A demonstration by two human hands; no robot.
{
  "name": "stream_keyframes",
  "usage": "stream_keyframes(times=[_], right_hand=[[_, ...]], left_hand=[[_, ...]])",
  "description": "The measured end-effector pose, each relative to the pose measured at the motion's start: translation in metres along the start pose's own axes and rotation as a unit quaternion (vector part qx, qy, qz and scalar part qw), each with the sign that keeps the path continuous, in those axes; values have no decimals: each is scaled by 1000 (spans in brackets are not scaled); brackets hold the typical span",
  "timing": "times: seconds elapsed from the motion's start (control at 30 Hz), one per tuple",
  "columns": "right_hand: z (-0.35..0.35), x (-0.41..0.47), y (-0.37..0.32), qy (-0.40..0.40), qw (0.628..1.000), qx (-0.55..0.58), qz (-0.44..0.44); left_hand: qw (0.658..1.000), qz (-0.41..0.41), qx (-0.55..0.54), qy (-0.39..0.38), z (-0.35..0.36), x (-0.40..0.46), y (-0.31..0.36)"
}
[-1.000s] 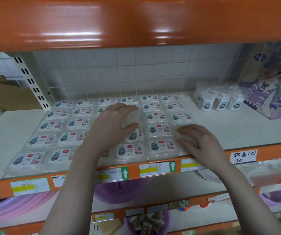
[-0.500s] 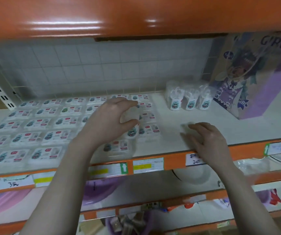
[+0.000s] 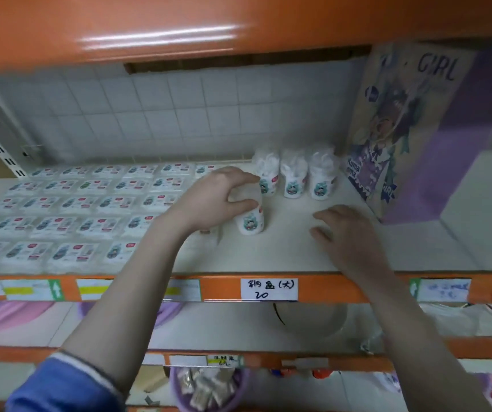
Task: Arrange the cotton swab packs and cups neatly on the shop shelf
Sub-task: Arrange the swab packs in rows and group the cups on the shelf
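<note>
In the head view, the left hand [image 3: 213, 200] grips a white cotton swab cup [image 3: 250, 221] from above, fingers and thumb curled round its top; the cup stands upright on the white shelf [image 3: 283, 251], just right of the flat cotton swab packs [image 3: 69, 209], which lie in tidy rows across the left part of the shelf. Farther back, 3 more cups [image 3: 295, 178] stand side by side near the tiled back wall [image 3: 164, 114], the leftmost just beyond the held cup. The right hand [image 3: 346, 230] rests flat on the shelf to the right of the held cup, fingers spread and holding nothing. A purple box [image 3: 411, 129] printed "GIRL" stands at the far right, beside the 3 cups. A handwritten price label [image 3: 268, 289] reading 20 is stuck on the orange shelf edge [image 3: 221, 288].
</note>
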State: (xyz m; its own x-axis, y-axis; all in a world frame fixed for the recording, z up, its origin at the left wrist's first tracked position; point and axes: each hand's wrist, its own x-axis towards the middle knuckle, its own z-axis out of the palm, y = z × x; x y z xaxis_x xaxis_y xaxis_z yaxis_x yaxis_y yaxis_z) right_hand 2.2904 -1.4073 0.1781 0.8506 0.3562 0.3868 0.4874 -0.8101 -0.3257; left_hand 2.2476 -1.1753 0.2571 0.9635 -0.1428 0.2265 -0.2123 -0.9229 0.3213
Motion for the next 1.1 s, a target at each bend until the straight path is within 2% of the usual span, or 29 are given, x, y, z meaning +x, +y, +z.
stream_keyframes(times=[0.1,0.23,0.5,1.1], right_hand=[[2,3,3,4,1000,-9,-7],[1,3,4,-42,999,-27,-5],[0,5,5,-78,996,-32,-9],[2,4,7,-97,995,-34,-3]], left_hand=[[1000,-6,7,-9,8,11,1],[1000,-9,16,6,16,24,0],[999,-3,17,37,34,37,3],[997,-3,46,60,45,39,0]])
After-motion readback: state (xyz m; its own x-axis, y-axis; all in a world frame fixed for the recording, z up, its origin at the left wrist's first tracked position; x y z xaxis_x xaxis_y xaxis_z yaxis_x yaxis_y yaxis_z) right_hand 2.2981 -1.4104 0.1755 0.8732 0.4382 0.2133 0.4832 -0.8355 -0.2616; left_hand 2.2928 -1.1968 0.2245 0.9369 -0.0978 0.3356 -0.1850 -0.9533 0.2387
